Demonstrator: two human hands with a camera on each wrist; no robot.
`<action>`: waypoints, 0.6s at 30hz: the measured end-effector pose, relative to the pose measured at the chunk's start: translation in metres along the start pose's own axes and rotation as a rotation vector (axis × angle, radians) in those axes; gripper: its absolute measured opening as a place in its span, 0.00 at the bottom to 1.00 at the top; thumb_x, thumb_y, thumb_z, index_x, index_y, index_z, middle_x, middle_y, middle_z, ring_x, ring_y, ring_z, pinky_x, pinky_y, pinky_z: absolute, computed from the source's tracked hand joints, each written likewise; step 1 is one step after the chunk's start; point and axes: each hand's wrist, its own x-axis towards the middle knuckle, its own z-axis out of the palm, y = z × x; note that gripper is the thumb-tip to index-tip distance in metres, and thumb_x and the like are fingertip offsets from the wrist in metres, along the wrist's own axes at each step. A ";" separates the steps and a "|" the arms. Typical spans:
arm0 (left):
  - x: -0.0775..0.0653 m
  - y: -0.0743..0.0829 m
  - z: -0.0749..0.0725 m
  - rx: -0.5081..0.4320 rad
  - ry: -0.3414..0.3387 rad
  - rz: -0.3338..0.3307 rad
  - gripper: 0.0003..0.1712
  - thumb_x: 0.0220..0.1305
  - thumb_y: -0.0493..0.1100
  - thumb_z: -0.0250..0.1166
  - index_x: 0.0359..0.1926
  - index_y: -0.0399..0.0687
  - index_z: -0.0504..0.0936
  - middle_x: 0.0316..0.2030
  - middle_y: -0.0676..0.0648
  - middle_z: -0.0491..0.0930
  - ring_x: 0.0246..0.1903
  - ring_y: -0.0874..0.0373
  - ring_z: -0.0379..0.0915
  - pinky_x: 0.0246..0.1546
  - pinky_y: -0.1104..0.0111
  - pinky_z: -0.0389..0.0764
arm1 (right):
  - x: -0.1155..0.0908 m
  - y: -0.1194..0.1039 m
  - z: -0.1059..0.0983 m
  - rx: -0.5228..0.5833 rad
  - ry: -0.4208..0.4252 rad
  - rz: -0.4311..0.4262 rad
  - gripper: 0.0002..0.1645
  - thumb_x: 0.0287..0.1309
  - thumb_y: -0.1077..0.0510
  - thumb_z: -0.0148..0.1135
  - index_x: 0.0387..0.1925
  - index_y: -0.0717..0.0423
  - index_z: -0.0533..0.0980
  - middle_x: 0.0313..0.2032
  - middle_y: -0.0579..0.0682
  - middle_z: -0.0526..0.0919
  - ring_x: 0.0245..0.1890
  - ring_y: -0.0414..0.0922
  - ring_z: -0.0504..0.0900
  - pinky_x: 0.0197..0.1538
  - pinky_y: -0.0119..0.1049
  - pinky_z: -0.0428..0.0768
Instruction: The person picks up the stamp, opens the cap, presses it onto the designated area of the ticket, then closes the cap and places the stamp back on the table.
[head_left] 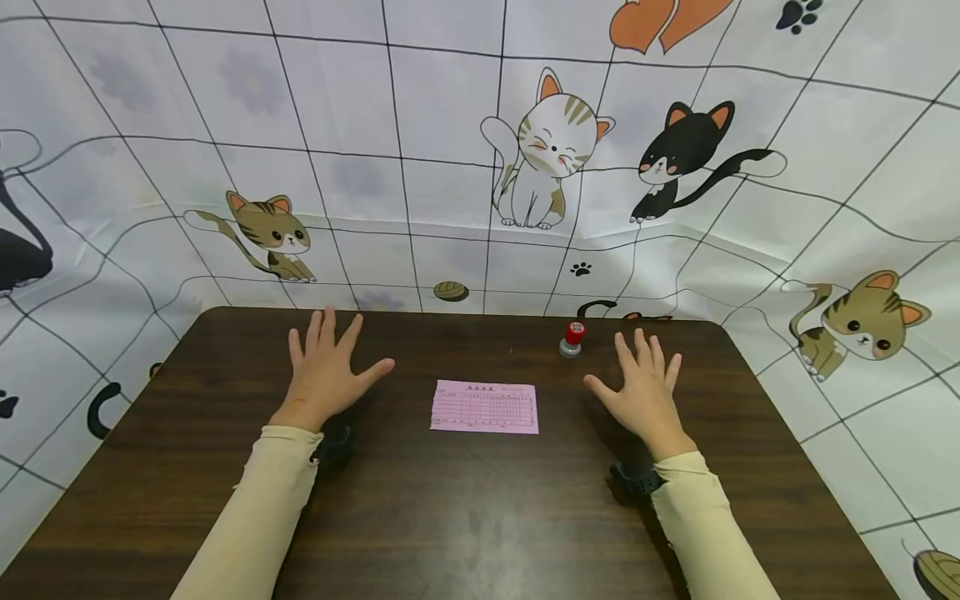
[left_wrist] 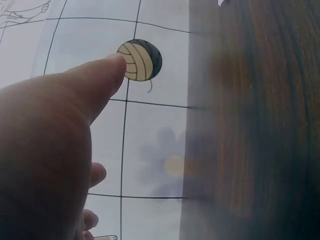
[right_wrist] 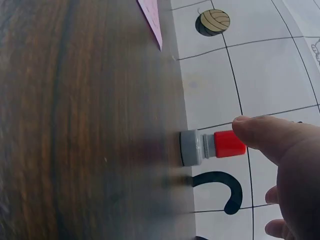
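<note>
A pink printed form (head_left: 485, 407) with a ruled grid lies flat on the dark wooden table (head_left: 465, 517), between the two hands. Behind it and to the right stands a small stamp (head_left: 572, 340) with a red top and a grey base. My left hand (head_left: 324, 372) is spread to the left of the form, holding nothing. To the right, my right hand (head_left: 642, 392) has its fingers spread too and holds nothing; the stamp is the closest thing to it. In the right wrist view the thumb (right_wrist: 270, 135) overlaps the red top, but the head view shows them apart.
A white cloth (head_left: 420, 100) printed with grid lines and cartoon cats hangs behind the table and along its sides. Both wrists wear a dark strapped device, such as the one on the right wrist (head_left: 636, 480).
</note>
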 end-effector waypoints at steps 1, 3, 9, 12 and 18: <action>0.000 0.000 0.000 -0.002 -0.002 0.000 0.60 0.65 0.77 0.59 0.82 0.44 0.53 0.81 0.30 0.35 0.80 0.32 0.25 0.72 0.33 0.23 | 0.001 -0.001 0.000 0.000 0.003 -0.004 0.57 0.64 0.34 0.65 0.80 0.62 0.54 0.79 0.70 0.45 0.80 0.68 0.36 0.72 0.71 0.23; 0.001 0.001 0.000 -0.011 -0.002 -0.001 0.60 0.65 0.77 0.58 0.82 0.44 0.52 0.81 0.30 0.34 0.80 0.33 0.24 0.72 0.33 0.22 | 0.002 -0.003 0.001 0.000 0.008 -0.010 0.57 0.64 0.34 0.65 0.80 0.62 0.54 0.79 0.70 0.45 0.80 0.68 0.37 0.73 0.70 0.23; -0.001 0.009 0.001 -0.037 0.001 0.001 0.58 0.67 0.75 0.58 0.82 0.43 0.54 0.81 0.30 0.36 0.80 0.33 0.25 0.72 0.33 0.24 | 0.000 -0.013 0.005 -0.017 0.022 -0.054 0.54 0.65 0.38 0.66 0.79 0.62 0.57 0.79 0.68 0.49 0.80 0.66 0.42 0.76 0.67 0.28; -0.003 0.021 0.004 -0.060 0.003 0.027 0.53 0.68 0.71 0.61 0.79 0.41 0.60 0.80 0.29 0.44 0.79 0.31 0.31 0.73 0.32 0.29 | -0.004 -0.023 0.007 -0.016 0.022 -0.093 0.50 0.66 0.41 0.66 0.77 0.62 0.60 0.78 0.67 0.53 0.79 0.66 0.47 0.78 0.65 0.34; -0.014 0.049 0.008 -0.061 -0.039 0.145 0.36 0.69 0.57 0.69 0.69 0.39 0.76 0.72 0.32 0.66 0.74 0.33 0.56 0.75 0.37 0.49 | -0.019 -0.059 0.013 -0.011 -0.107 -0.270 0.39 0.67 0.43 0.67 0.70 0.63 0.72 0.73 0.63 0.67 0.74 0.62 0.64 0.76 0.60 0.57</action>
